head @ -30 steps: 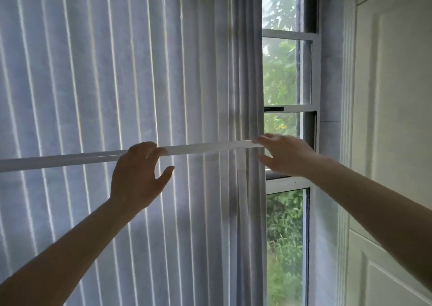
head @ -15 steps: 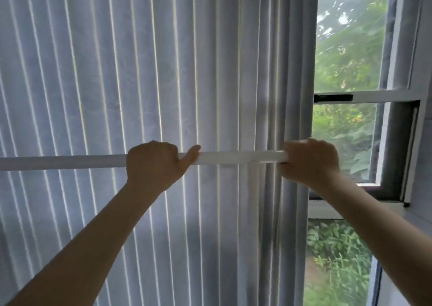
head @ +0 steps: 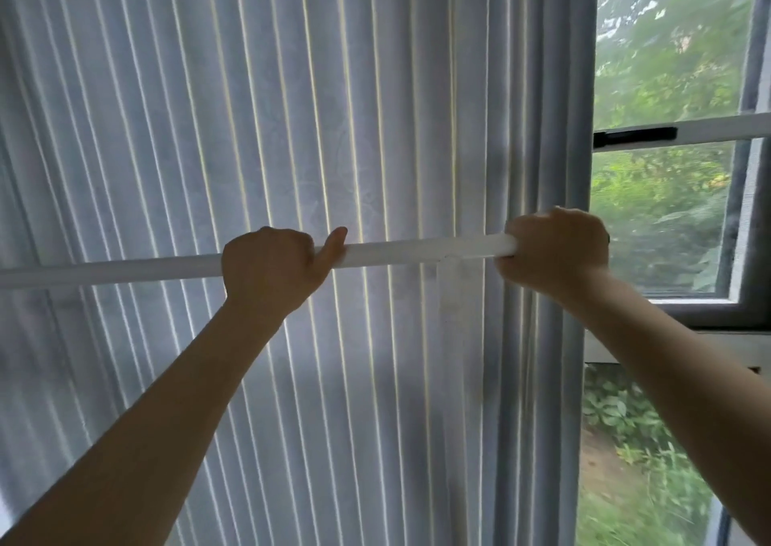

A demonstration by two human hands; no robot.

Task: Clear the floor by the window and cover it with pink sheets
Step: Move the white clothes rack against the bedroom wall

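The person is holding a long white rod (head: 396, 250) level in front of the vertical blinds (head: 292, 128), both arms reaching up and forward. The left hand (head: 269, 268) is gripping it near the middle, fingers wrapped over the top and the thumb lying along the rod. The right hand (head: 555, 249) is closing round the rod's right end, fingers curled tight, just where the bunched slats are giving way to the bare window (head: 667, 211).

The floor and the pink sheets are not showing in this view, so the task's own ground is lying somewhere below the frame.

The rod is running well off the left edge, so its far end is going unseen; any swing could be knocking it into whatever is standing there. It is also sitting close against the slats, and a twist or pull might be catching them or dragging them askew. With the head tilted up, the person is not watching their footing by the window.
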